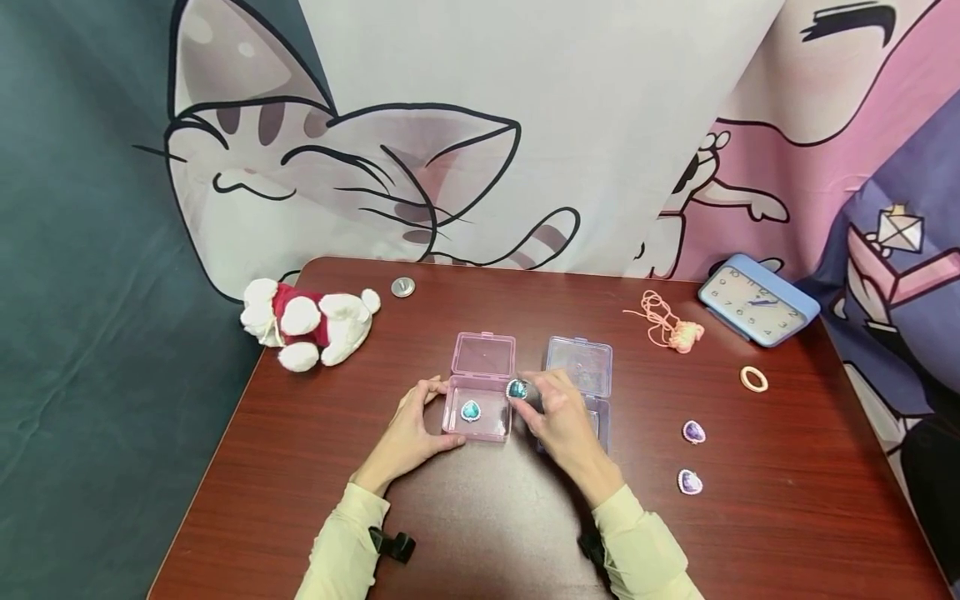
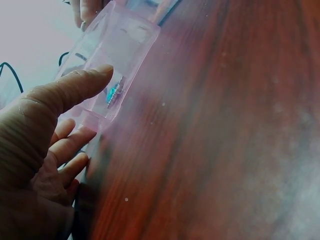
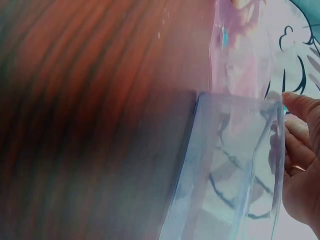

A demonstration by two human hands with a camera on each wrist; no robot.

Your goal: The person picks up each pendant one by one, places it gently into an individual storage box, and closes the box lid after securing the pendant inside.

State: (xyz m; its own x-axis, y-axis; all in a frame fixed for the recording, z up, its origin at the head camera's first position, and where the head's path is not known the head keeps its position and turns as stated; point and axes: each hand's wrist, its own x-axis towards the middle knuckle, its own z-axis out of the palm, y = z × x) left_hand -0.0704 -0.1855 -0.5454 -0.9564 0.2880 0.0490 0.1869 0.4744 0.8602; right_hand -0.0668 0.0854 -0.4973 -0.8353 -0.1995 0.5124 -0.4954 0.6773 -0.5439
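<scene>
On the wooden tabletop [image 1: 787,517], the open pink plastic box [image 1: 480,392] sits left of the open blue plastic box [image 1: 581,375]; a teal heart-shaped gem [image 1: 470,410] lies inside the pink one.

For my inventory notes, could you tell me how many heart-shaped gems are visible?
4: one in the pink box, one pinched by the right hand, two purple ones on the table.

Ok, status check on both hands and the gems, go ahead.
Left hand steadies pink box, one teal gem inside. Right hand pinches second teal gem at box edge. Nothing blocking.
</scene>
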